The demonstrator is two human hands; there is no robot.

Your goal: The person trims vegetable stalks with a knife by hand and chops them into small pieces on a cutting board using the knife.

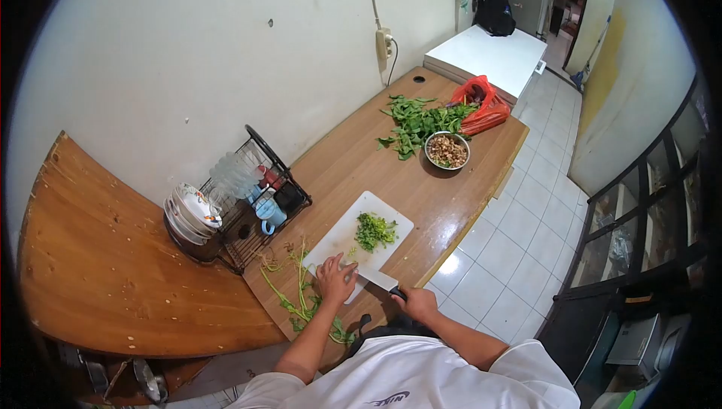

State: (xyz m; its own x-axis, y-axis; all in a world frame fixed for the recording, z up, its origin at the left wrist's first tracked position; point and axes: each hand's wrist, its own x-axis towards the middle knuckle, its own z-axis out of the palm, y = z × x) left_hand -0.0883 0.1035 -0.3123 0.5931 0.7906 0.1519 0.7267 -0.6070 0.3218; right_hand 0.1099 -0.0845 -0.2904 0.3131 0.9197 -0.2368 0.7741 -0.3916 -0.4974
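Two hands: my left hand (336,279) lies over the near part of the cutting board (338,240), fingers spread; whether they pinch anything beneath, I can't make out. My right hand (419,304) is wrapped round the black handle of the knife (378,278).
Knife: its blade slants over the near right side of the board, tip just beside my left fingers (close enough that I'd curl them back and let the knuckles guide the steel).
Chopped greens: a loose heap (376,231) on the far half of the board, apart from the blade; best left there, so each cut has clear room.
Stems: long, leafy-ended ones (304,308) lie on the wooden surface (361,153) at the board's left; bunched tight and level, they should slice evenly.
Bowl: metal (447,169), full of brown and pale bits, farther along the surface near leafy greens (412,119) and a red bag (489,115), well out of the knife's way.
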